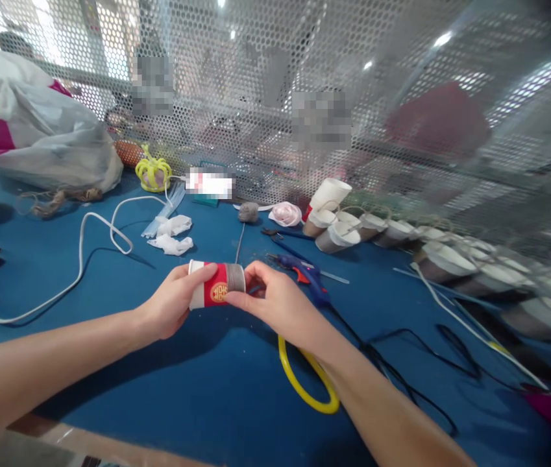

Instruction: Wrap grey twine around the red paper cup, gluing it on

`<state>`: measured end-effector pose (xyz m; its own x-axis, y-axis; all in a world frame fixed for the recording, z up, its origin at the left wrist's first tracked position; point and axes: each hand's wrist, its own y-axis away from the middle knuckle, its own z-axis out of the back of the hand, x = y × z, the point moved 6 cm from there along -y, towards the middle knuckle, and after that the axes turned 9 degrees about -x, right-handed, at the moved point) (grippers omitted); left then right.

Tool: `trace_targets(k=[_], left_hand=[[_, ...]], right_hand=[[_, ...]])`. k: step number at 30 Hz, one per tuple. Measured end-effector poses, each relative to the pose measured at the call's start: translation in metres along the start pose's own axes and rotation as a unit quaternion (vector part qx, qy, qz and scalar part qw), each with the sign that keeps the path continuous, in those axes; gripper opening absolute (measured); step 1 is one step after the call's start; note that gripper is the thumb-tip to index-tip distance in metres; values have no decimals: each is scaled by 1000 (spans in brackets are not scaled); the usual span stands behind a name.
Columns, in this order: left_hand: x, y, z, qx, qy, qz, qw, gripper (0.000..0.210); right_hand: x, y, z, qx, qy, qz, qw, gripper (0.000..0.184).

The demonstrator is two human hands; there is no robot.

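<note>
A red and white paper cup (211,285) with a gold emblem lies sideways between my hands, above the blue table. Grey yarn (235,277) is wound in a band round the cup near its right end. My left hand (175,295) grips the left end, thumb on top. With thumb and fingers, my right hand (268,295) holds the right end beside the yarn band. From the band a strand runs back to a small grey yarn ball (248,212). Some right fingertips are hidden behind the cup's rim.
A blue glue gun (311,275) lies right of my hands, near pliers (287,235) and a yellow ring (304,383). Several wrapped cups (338,237) line the right side. A white cable (80,259) and a plastic bag (56,130) are at left. Perforated metal mesh (236,78) stands behind.
</note>
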<state>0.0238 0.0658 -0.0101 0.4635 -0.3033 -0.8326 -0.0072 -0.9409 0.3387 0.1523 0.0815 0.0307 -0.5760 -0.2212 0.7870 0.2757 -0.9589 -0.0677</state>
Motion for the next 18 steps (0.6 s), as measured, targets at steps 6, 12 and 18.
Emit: trace_targets(k=[6, 12, 18], left_hand=[[-4, 1, -5, 76, -70, -83, 991, 29], [-5, 6, -9, 132, -173, -160, 963, 39], [-3, 10, -12, 166, -250, -214, 930, 35]], right_hand=[[-5, -5, 5, 51, -167, -76, 982, 33], [-15, -15, 28, -46, -190, -72, 978, 23], [-31, -2, 17, -35, -215, -97, 971, 29]])
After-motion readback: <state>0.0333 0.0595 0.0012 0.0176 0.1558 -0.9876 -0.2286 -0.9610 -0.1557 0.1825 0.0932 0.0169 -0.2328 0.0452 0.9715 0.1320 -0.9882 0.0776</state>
